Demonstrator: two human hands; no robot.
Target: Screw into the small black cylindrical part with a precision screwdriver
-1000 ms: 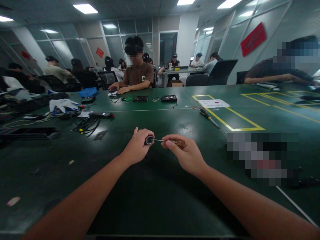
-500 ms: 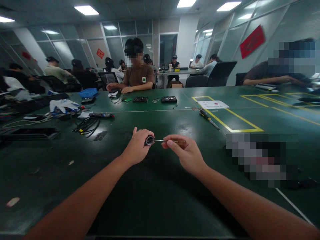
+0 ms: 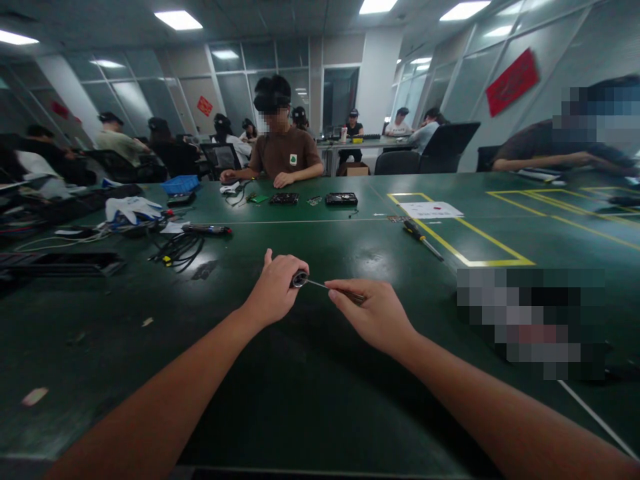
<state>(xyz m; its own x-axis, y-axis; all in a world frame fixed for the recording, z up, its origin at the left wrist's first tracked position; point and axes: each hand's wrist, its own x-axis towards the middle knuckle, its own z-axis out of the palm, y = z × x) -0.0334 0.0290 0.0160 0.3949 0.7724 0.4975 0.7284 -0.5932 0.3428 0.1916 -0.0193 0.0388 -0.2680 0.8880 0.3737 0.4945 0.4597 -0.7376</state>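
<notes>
My left hand is closed around a small dark part with a round, ringed end that faces right; the fingers hide the rest of it. In my right hand is a screwdriver with a brownish handle and a thin metal shaft. The shaft points left, and its tip reaches the round end of the dark part. Whether the tip sits inside or only touches the rim I cannot tell. Both hands are above the green table.
A yellow-and-black screwdriver lies right of centre, near a white sheet. Black cables, a pen-like tool and white gloves lie to the left. Across the table sits a person behind dark electronic parts.
My right hand has tilted the screwdriver, so its handle now sits lower and the shaft slopes up to the left. My left hand keeps its hold. The view has shifted slightly.
</notes>
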